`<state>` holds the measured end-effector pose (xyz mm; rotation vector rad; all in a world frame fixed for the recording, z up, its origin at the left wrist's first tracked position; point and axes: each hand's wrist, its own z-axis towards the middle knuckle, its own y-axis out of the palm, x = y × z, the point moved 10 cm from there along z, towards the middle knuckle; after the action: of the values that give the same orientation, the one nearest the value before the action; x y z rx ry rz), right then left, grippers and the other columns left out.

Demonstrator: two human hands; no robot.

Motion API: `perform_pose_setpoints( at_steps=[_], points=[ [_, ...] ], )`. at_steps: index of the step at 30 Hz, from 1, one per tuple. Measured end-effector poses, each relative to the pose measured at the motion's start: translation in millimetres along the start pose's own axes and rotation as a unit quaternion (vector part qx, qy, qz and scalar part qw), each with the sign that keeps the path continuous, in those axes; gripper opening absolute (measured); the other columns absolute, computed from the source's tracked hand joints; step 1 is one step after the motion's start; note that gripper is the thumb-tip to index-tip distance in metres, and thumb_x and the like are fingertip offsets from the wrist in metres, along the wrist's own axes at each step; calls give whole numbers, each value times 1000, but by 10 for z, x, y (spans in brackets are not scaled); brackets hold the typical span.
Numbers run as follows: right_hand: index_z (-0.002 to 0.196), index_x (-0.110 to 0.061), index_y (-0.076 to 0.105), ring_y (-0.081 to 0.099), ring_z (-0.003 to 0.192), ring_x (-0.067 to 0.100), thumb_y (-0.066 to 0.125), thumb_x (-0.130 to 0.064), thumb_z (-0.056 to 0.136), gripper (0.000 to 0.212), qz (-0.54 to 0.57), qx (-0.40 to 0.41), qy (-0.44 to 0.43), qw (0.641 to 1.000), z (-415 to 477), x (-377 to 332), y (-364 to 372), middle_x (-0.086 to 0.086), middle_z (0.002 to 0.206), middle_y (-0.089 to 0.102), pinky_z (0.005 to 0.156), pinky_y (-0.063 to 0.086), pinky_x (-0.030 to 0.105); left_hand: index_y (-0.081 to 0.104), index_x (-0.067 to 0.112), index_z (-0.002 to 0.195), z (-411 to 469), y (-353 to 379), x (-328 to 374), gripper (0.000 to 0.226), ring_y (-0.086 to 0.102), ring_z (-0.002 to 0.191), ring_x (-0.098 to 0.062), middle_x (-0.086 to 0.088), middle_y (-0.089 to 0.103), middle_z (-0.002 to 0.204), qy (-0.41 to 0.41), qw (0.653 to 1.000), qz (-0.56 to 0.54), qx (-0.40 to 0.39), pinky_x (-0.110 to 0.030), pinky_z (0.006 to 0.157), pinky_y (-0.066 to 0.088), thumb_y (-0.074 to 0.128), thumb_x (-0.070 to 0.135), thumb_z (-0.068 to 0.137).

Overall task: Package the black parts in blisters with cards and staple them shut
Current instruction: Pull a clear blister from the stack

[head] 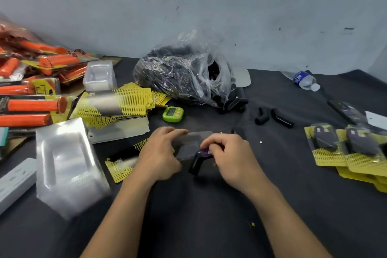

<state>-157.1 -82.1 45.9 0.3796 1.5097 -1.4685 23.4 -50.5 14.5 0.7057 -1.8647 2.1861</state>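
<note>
My left hand (161, 153) holds a clear blister (191, 142) at the middle of the dark table. My right hand (230, 157) grips a bent black part with a purple label (199, 160) and holds it at the blister's near edge. A yellow-and-black card (121, 165) lies flat just left of my left hand. More loose black parts (272, 118) lie behind, beside a clear bag full of them (184, 73). Finished packs (347, 148) are stacked at the right.
A stack of empty blisters (67, 165) stands at the left, a pile of yellow cards (121, 104) behind it. Orange-handled packaged items (31, 90) fill the far left. A green timer (173, 113), a water bottle (305, 80) and a white power strip (14, 182) also lie on the table.
</note>
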Motion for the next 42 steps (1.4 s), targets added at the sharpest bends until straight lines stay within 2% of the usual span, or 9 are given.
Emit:
perform_pose_setpoints(
  at_steps=[6,10,13,17,26,29,32,38,42],
  points=[
    [81,-32,71,67,84,15,52,-13,97,31,-115,89,46,988,26,359,-541,-9,83,73,77,54,33,58,43,137,-4,94,103,81,46,131,-10,19,48,133,25,999,-25,-16,-28,100,47,62,0,69],
    [92,-32,70,68,84,12,70,-21,91,11,-99,210,-16,973,-100,156,-881,-15,84,74,76,47,26,60,40,139,-22,236,418,78,39,138,-1,21,51,139,106,993,-47,-38,0,98,26,66,3,71],
    [98,-30,69,70,81,14,82,-27,81,22,-121,162,-95,975,-131,-165,-569,-10,84,74,79,54,30,50,44,148,-15,233,486,93,18,152,0,20,34,159,120,988,-89,-39,-8,112,18,81,14,66],
    [104,-29,69,67,95,22,79,-41,84,25,-182,23,-14,983,-35,25,-138,-4,94,74,84,53,36,42,51,150,0,176,224,115,35,137,2,27,22,162,51,982,-169,-64,-23,102,36,96,27,51],
    [122,-34,69,63,101,21,71,-16,92,36,-132,47,-3,990,-58,138,-226,0,107,65,90,45,25,42,30,149,-10,268,251,103,66,115,-1,0,66,128,37,920,-385,-71,-16,84,54,79,-21,68],
    [115,-33,64,65,100,19,76,-15,87,35,-97,58,-32,993,-38,17,-117,-3,105,68,92,50,31,38,40,154,-15,187,296,109,73,86,-9,-2,67,123,48,923,-381,-29,-33,70,61,82,-8,66],
    [101,-32,59,66,91,19,80,-18,82,31,-97,57,-38,993,-29,29,8,-6,95,70,85,53,36,38,46,152,-1,195,348,108,73,100,-24,-4,69,120,63,923,-378,-25,-52,84,61,81,1,63],
    [74,-18,63,59,75,20,87,-20,78,24,-124,201,-48,971,-71,44,-132,-1,83,69,69,38,27,58,32,136,5,215,343,87,72,109,-18,-3,76,114,54,856,-514,-8,-27,82,58,87,7,59],
    [73,-13,71,61,67,20,71,-35,94,30,-14,138,-13,990,-12,186,-52,1,66,67,66,50,41,63,30,130,-13,135,301,79,73,104,-18,-4,78,106,36,844,-530,68,-24,88,57,87,10,57]
  ],
)
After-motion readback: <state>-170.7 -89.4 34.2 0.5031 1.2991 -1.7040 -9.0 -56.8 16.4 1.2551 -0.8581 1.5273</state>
